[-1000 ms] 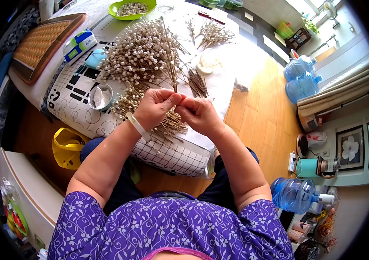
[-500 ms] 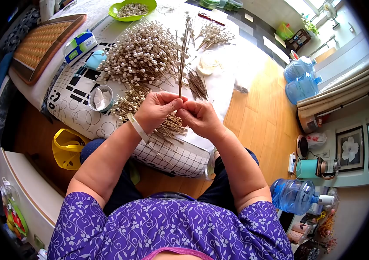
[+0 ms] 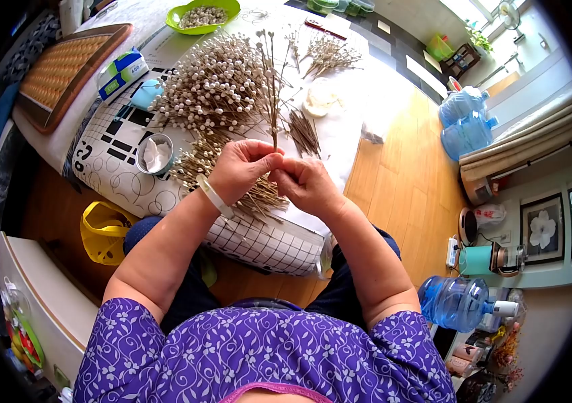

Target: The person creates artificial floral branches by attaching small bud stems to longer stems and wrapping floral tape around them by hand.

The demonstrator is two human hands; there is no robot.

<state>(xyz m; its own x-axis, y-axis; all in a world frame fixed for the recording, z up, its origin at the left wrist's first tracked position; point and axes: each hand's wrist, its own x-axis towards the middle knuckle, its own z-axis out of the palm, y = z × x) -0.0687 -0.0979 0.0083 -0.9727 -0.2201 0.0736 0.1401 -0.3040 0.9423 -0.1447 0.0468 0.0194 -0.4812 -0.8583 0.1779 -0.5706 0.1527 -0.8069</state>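
Note:
A brown stemmed sprig (image 3: 273, 94) with small buds stands upright between my two hands. My left hand (image 3: 242, 168) pinches the lower end of its stems. Pressed up against it, my right hand (image 3: 306, 181) has its fingers closed at the stem base; what is between them is hidden. Beyond my hands lies a large pile of white-budded stems (image 3: 215, 84). More loose budded stems (image 3: 198, 158) lie beside and beneath my left hand. A small bundle of bare brown sticks (image 3: 305, 133) rests beyond my right hand.
On the covered table are a green bowl of buds (image 3: 203, 16), a tissue pack (image 3: 123, 72), a cup with white material (image 3: 157, 153), a pale round roll (image 3: 321, 99) and finished-looking sprigs (image 3: 330, 54). A yellow bag (image 3: 104, 235) is at lower left, water bottles (image 3: 466, 124) at right.
The sprig has turned slightly, and its stems now look more spread apart at the top. Both hands stay together at its base, with the right fingers shifted a little.

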